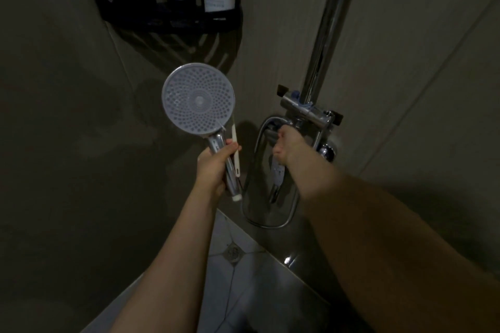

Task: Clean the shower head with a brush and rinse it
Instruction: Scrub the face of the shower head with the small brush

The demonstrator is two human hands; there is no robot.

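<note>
While left grip (213, 167) clasps shower head (198, 98), right grip (284, 143) clutches valve (273, 132).

Left arm: I see it bare, rising from the bottom edge toward the middle of the view, forearm nearly straight.
Left hand (213, 167): raised, back of the hand toward me, fingers curled tight around a grip, thumb lying across the top.
Left wrist: close to level with the forearm, tipped slightly up.
Right arm: bare, coming in from the lower right corner, stretched long and forward, darker in shadow.
Right hand (286, 144): reaching out ahead, fingers bent forward and closed; I can't make out the fingertips in this dim light.
Spacing: both hands near the same height, well apart.
</note>
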